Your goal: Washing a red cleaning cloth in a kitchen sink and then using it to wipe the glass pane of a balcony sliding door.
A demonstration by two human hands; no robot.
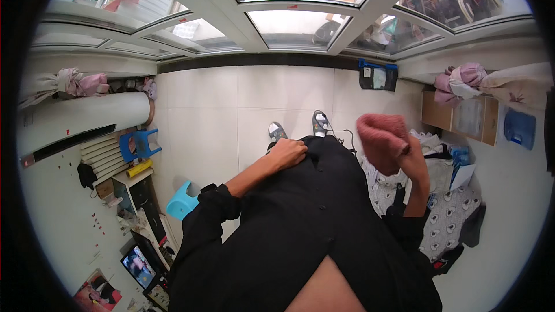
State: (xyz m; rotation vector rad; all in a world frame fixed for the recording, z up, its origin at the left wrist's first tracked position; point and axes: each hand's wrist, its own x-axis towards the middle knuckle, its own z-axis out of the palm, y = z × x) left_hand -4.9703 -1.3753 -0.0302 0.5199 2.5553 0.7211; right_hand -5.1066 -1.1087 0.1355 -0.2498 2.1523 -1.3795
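My right hand (412,158) is closed around a folded reddish-pink cloth (381,141), held up to the right of my body. The cloth hangs from the hand in a soft bundle. My left hand (288,153) rests against the front of my black shirt (318,182), its fingers curled at the cloth near the hem; whether it grips the fabric cannot be told. Below the shirt's hem my feet in grey slippers (320,123) stand on the tiled floor (260,89), with a dark cable beside the right one.
Glazed door panels (299,6) stand ahead, with a black and blue bag (378,77) by the sill. At right are a patterned bedspread (446,225) and a cardboard box (438,110). Blue stools (182,201), a cabinet and a lit screen (138,265) are at left.
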